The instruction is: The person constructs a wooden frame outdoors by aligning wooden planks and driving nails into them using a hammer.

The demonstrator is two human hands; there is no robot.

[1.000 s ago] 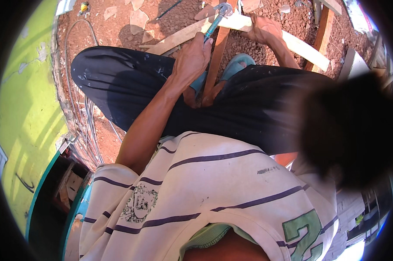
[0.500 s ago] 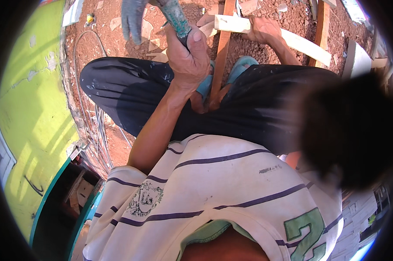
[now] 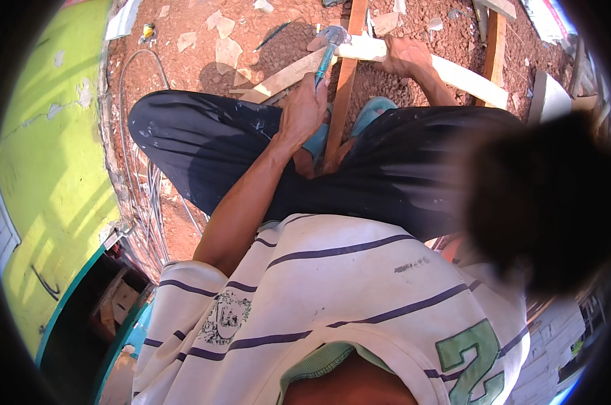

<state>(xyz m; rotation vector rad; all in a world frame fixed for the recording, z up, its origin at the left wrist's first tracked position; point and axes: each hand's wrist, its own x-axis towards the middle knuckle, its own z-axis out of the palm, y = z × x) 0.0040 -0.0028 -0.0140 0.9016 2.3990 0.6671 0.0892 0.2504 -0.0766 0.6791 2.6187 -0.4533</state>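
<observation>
My left hand is wrapped round the green handle of a hammer. The hammer's metal head is down at the left end of a pale wooden strip, seemingly in contact with it. That strip lies across a long reddish-brown wooden beam, which runs away between my feet. My right hand grips the strip just right of the beam, its fingers partly hidden behind the wood. Any nail under the hammer is too small to make out.
Another pale board lies on the reddish soil at the left. A second brown beam stretches along the right. Wires run beside the green wall. Broken tile pieces are scattered around. A dark blurred shape covers the right side.
The hammer has swung down from its raised position near the top edge to the strip's left end. My right hand keeps its hold on the strip.
</observation>
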